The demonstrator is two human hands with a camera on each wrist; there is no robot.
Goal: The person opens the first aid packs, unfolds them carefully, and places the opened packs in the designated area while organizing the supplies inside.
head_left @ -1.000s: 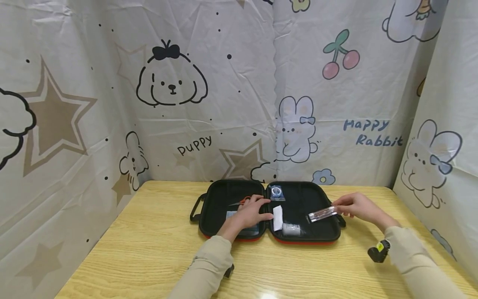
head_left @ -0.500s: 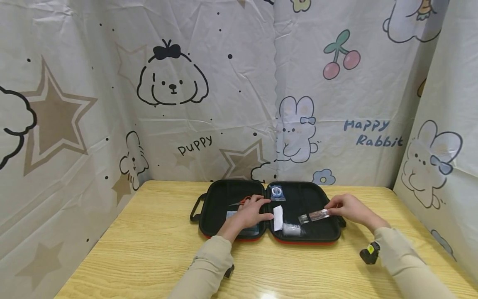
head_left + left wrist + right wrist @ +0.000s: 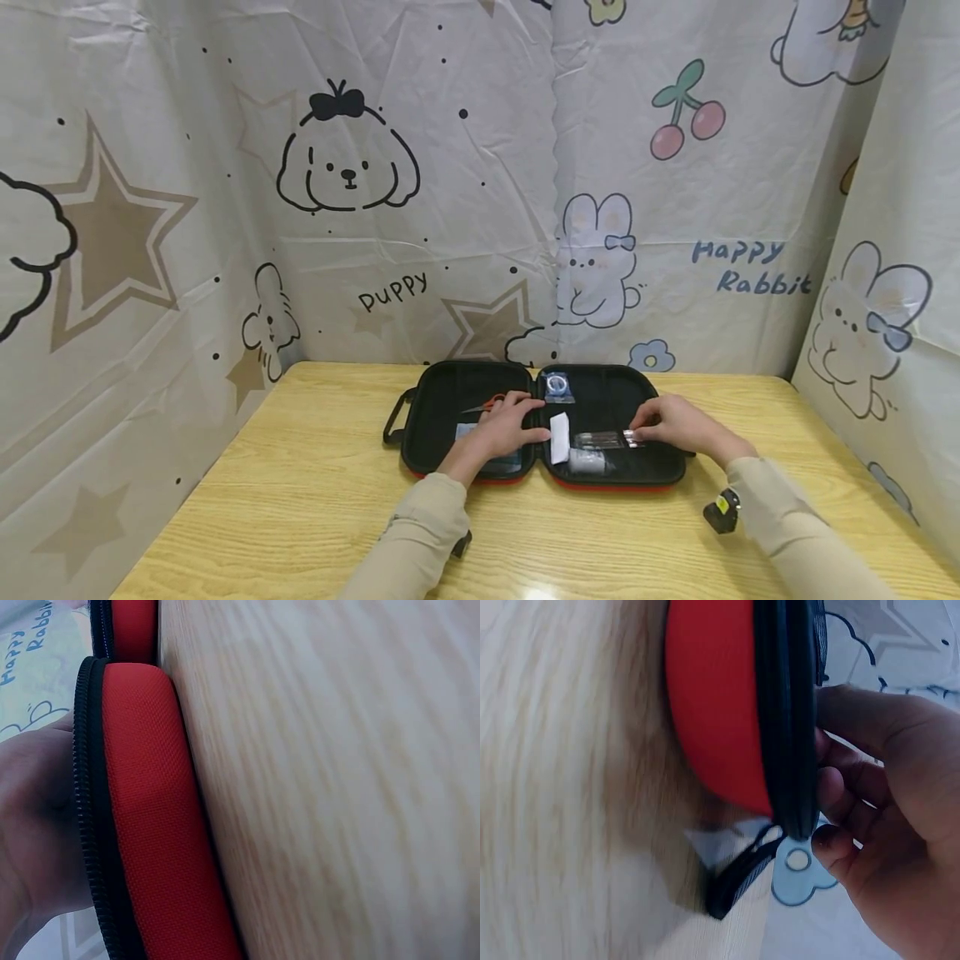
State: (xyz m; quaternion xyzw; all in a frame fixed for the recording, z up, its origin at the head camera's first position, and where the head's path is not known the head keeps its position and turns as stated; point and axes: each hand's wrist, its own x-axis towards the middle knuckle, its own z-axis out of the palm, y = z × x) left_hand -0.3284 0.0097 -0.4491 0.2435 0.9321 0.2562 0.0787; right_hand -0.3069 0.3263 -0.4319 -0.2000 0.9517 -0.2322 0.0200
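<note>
An unzipped black-lined case (image 3: 442, 392), red outside, lies opened flat on the table. My right hand (image 3: 675, 425) pinches one end of a slim clear packet of brownish sticks (image 3: 598, 440), held low over the case's right half. My left hand (image 3: 501, 433) lies over the left half near the hinge, fingers extended. Orange-handled scissors (image 3: 472, 409) and a pale blue packet (image 3: 465, 430) are partly under it. In the right half are a white folded strip (image 3: 559, 439), a whitish wrapped roll (image 3: 587, 461) and a blue-clear packet with a white ring (image 3: 557, 386). Both wrist views hide the held packet.
A wooden table (image 3: 300, 492) carries the case. Black handles stick out at the case's sides; the left one (image 3: 396, 417) shows well. A printed cloth (image 3: 480, 183) hangs behind and along both sides.
My right hand has moved left, further over the case's right half. The packet of sticks has gone left and now lies nearly level beside the white strip. My left hand stays put.
</note>
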